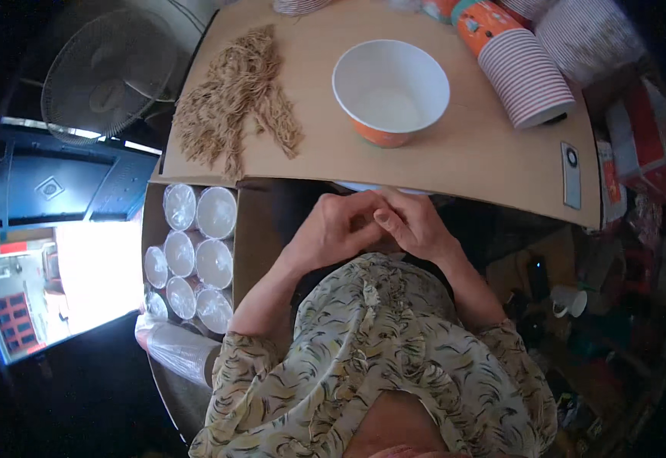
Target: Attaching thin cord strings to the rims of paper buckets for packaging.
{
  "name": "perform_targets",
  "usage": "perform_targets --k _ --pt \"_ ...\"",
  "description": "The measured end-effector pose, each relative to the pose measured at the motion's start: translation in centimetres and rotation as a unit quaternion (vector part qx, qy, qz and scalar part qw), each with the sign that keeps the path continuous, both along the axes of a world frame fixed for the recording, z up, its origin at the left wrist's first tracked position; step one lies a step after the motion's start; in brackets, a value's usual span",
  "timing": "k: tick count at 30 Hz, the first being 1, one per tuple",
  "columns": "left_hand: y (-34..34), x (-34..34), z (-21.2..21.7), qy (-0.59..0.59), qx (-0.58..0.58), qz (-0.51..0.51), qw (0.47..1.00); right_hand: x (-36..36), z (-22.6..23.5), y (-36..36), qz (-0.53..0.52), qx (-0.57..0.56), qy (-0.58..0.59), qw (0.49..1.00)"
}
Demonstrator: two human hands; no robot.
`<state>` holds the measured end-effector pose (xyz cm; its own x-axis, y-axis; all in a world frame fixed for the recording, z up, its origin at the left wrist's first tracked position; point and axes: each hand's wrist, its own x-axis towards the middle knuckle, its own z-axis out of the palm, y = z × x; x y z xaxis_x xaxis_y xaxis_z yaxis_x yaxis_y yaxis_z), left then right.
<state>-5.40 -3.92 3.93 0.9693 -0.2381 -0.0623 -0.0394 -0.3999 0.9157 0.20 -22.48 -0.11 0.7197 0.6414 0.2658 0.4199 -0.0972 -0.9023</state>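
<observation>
My left hand and my right hand meet in front of my body, close to the table's front edge. Their fingers are curled in and touch each other; whatever lies inside them, if anything, is hidden. Just behind the fingers a strip of a white rim shows below the tabletop edge. On the table beyond my hands stands an upright paper tub, white inside and orange outside, with its top uncovered. To its left lies a loose pile of tan, string-like strands.
Stacked paper cups lie at the table's back right. Left below the table, a cardboard box holds several plastic-wrapped cup stacks. A fan stands far left. A white mug sits low at the right.
</observation>
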Motion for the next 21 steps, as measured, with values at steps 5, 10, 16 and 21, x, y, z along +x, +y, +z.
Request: perform_targets --k 5,10,16,21 --pt "1.1 0.6 0.7 0.026 -0.003 -0.066 0.997 -1.0 1.5 -4.5 -0.046 -0.023 0.068 0.996" --pt "1.7 0.1 0.0 0.057 0.003 -0.081 0.995 -1.4 0.3 -8.5 -0.058 -0.006 0.170 0.984" --pt "1.9 0.6 -0.2 0.062 0.012 -0.110 0.992 -1.6 -0.7 -9.6 -0.129 0.085 0.244 0.958" --pt "4.2 0.4 0.2 0.112 0.001 -0.044 0.993 -1.1 -0.7 -12.1 -0.190 0.142 0.287 0.928"
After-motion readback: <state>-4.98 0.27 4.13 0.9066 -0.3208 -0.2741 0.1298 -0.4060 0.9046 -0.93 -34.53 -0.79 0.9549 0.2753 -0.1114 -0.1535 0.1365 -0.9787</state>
